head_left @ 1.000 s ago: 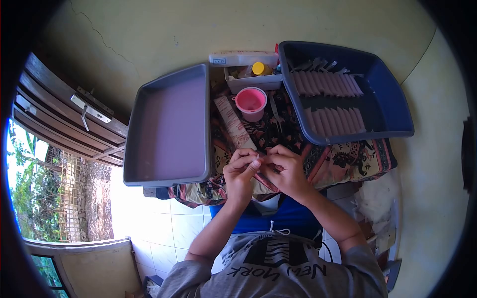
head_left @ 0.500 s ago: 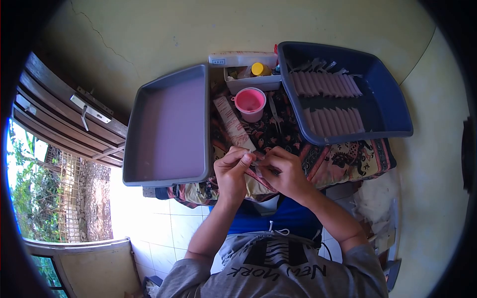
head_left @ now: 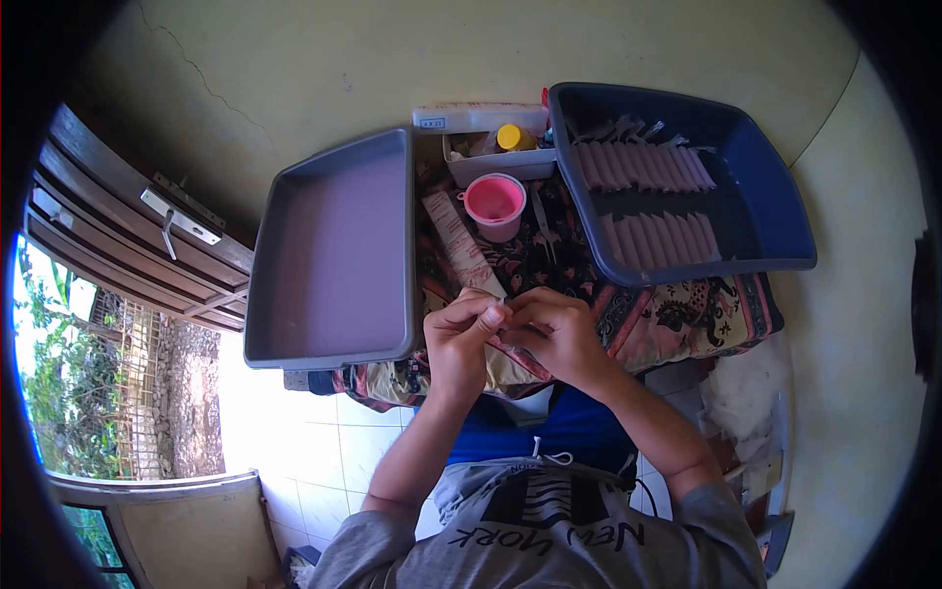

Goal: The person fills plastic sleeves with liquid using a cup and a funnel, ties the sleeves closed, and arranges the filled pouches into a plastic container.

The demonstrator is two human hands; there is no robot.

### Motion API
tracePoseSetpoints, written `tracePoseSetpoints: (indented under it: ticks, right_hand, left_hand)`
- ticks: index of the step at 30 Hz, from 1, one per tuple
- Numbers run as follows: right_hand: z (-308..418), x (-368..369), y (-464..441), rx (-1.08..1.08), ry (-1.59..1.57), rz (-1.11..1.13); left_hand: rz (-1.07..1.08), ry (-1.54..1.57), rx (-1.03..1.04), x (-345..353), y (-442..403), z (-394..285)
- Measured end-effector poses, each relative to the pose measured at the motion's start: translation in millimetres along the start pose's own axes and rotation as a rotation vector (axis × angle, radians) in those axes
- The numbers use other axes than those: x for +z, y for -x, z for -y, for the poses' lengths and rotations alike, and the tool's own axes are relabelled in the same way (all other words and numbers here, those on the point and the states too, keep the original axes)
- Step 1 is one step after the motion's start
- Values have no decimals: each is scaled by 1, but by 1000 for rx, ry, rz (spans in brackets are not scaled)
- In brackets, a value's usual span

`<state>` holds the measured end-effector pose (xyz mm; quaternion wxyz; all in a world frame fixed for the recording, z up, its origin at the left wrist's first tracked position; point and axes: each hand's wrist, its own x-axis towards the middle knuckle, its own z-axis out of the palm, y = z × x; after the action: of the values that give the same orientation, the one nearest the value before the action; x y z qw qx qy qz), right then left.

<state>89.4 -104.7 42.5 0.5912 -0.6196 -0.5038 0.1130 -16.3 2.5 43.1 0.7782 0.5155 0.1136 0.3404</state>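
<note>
My left hand and my right hand meet at the front of the cloth-covered table, fingertips pinched close together. Between them is a small piece of thin clear plastic bag, mostly hidden by the fingers. Just beyond my left hand lies a long white packet with red print. A pink cup, pink inside, stands behind it, with scissors to its right. On the left, a grey tub holds lilac liquid. A dark blue tub on the right contains two rows of filled lilac plastic tubes.
At the back, a small grey box holds a yellow-lidded jar beside a plastic roll labelled 4 X 23. The patterned cloth covers the table. A wooden door stands at the left.
My right hand has shifted slightly, and its fingers now sit closer to my left fingertips. Less of the clear plastic shows below them.
</note>
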Motion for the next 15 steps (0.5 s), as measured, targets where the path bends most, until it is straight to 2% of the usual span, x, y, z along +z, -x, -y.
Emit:
tracePoseSetpoints:
  ticks: [4,11,14,15]
  right_hand:
    - [2,-5,2,-121,114,11]
    - [5,-9,9,-41,75,38]
    - [-5,-4,17,55,17,95]
    - [-10,1,21,141,-257,128]
  left_hand:
    - [32,-23,112,4,1,-13]
    - [82,0,108,7,1,-12]
    - [44,93,53,10,-4,-15]
    - [26,138,60,10,-7,-16]
